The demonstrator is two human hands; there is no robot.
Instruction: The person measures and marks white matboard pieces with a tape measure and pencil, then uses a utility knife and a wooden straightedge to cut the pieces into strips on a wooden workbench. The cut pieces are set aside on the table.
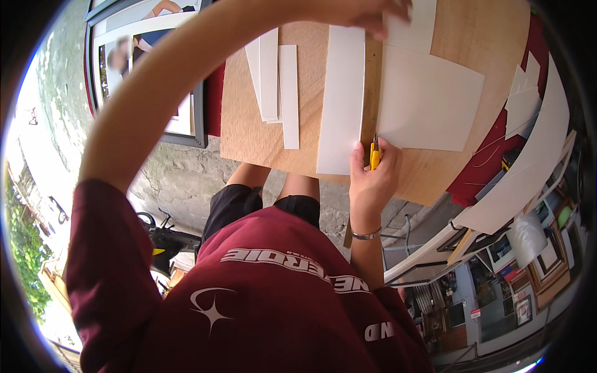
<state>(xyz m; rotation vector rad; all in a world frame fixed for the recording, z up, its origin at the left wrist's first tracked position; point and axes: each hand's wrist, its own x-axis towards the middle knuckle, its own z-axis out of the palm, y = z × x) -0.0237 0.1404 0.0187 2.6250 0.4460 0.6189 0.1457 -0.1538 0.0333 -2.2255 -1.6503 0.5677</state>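
- One step seems to be in hand: cutting the white card [429, 102] with the yellow knife [375, 155]. I can't tell if the blade is in the card.
- The next move, I think, calls for holding the brown bar [372, 81] very still and sliding the knife straight along its side.
- Upper left of middle: thin white strips [290, 99] lie on the wooden worktop [249, 140], well apart from both hands.
- Upper middle: a long white panel [342, 99] lies just left of the bar. Its low end is just beside the right thumb.
- Top, right of middle: the left hand [376, 13] is over the far end of the bar. Its fingers are loosely apart, with nothing seen in them. I can't tell if it touches the bar.
- Center, a bit right: the right hand [375, 180] grips the knife. The tip points up the frame, beside the bar.
- Upper right: the white card lies flat, right of the bar. Its low left corner is near the right hand.
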